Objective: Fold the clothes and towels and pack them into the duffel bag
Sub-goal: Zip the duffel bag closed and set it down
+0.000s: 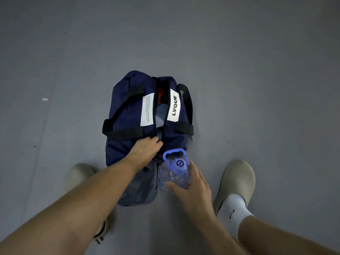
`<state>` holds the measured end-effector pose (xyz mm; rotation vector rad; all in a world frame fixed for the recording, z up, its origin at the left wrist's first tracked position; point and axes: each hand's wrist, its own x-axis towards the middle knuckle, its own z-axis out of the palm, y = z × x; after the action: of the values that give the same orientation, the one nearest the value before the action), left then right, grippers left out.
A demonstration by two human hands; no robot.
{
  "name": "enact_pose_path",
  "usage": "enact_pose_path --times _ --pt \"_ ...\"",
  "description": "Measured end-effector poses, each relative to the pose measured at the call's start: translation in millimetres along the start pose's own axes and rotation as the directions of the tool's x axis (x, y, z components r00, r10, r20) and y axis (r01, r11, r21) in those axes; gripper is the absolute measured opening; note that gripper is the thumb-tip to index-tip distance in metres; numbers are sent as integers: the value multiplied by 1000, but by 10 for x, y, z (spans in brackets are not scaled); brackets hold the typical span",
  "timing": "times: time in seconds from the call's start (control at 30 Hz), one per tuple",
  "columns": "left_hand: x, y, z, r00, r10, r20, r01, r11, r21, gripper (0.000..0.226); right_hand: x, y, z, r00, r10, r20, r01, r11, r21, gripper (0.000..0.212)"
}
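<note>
Here the duffel bag [128,115] lies lengthwise, pointing away.

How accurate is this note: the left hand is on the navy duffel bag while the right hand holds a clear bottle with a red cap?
Wrong in one respect: the cap is blue, not red. The head view shows the left hand on the navy duffel bag while the right hand holds a clear bottle with a blue cap.
</note>
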<state>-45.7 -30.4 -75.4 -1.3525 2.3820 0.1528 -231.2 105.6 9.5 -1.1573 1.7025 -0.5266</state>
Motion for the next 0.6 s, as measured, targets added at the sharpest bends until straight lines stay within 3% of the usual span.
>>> enact_pose_path --times 0.1,0.17,0.3,0.43,0.6 --pt "30 -205 -231 998 23 -67 -29 995 -94 12 24 -94 102 999 -26 -19 27 998 54 44" --pt "-26 -359 -440 996 21 -86 -32 992 -125 12 30 -159 235 999 -44 -24 45 996 75 46" --pt "-181 -666 -720 993 -12 -119 -14 976 -219 16 73 -321 594 993 -113 -22 115 986 121 73" --pt "-341 -927 -952 985 -73 -157 25 956 -291 28 181 -502 995 988 -156 -7 155 974 163 71" --pt "-501 -1066 -1150 984 -50 -169 2 961 -276 22 443 -591 1395 986 -165 -25 167 985 51 75"
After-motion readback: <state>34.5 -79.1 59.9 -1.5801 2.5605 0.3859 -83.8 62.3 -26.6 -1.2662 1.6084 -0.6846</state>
